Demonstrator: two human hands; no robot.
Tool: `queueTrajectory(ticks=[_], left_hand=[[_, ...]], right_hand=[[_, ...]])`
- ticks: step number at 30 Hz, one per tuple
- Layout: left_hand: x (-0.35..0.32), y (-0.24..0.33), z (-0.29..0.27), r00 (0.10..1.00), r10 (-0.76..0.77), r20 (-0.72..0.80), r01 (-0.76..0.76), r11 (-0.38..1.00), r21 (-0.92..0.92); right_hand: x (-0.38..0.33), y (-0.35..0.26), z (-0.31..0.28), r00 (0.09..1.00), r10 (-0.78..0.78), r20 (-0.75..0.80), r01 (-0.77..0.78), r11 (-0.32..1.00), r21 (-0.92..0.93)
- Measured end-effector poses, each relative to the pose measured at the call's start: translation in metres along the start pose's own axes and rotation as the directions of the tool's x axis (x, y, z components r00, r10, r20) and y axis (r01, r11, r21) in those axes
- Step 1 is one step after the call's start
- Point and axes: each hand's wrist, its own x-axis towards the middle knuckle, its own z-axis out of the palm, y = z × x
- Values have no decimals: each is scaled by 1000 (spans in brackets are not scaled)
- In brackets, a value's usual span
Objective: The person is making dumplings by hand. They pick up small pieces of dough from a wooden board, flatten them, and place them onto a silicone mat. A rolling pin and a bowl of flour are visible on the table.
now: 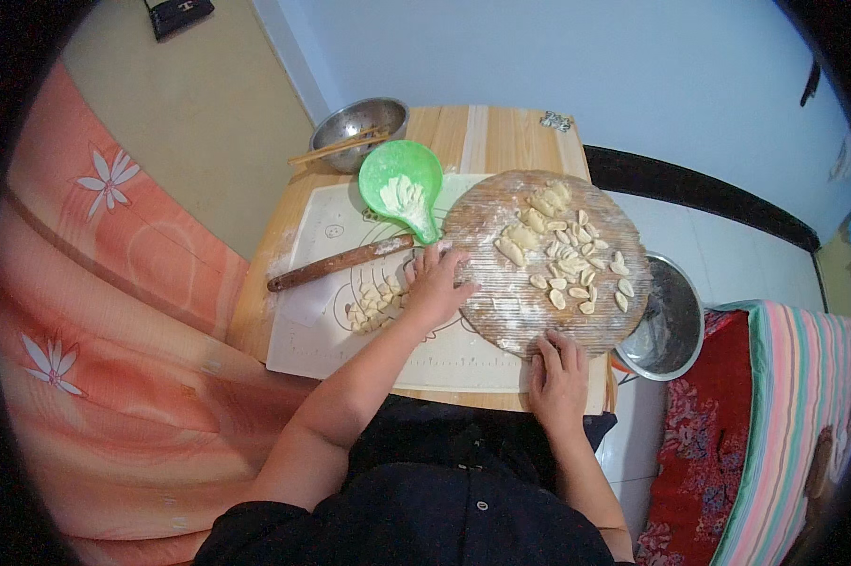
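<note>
A round, ridged wooden board [487,307], dusted with flour, lies over the right side of the white pastry mat [317,354]. Several folded dumplings [515,245] rest on the board, with many small flattened dough pieces [576,264] beside them. My left hand [435,291] is at the board's left edge, fingers spread, with fingertips touching its rim. On the board's near edge lie the outstretched fingers of my right hand [559,373]. Small cut dough lumps [373,304] sit on the mat left of my left hand. Neither hand visibly holds any dough.
Behind the lumps lies a wooden rolling pin [336,264]. A green scoop [373,170] with flour stands beyond it, beside a metal colander [329,127] with chopsticks [336,148] across it. A metal basin [694,321] is low at the right, near striped bedding [793,396].
</note>
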Motion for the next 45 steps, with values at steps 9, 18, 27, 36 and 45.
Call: queueTrajectory(ticks=[9,18,27,36,45], left_hand=[[0,-29,4,927,354,-120,-359,933,-18],[-9,-10,-1,966,258,5,-253,952,-172],[26,-5,-17,974,-77,214,39,984,176],[56,-8,-18,940,-152,305,93,975,200],[53,-29,7,996,-67,59,70,995,-65]], right_hand=[[0,-2,-1,1000,-3,-1,3,1000,3],[1,-1,-1,1000,-2,-9,2,1000,11],[1,-2,2,1000,8,-13,-8,1000,3],[1,-3,0,1000,23,1,-23,1000,-8],[1,0,2,1000,4,-25,-4,1000,7]])
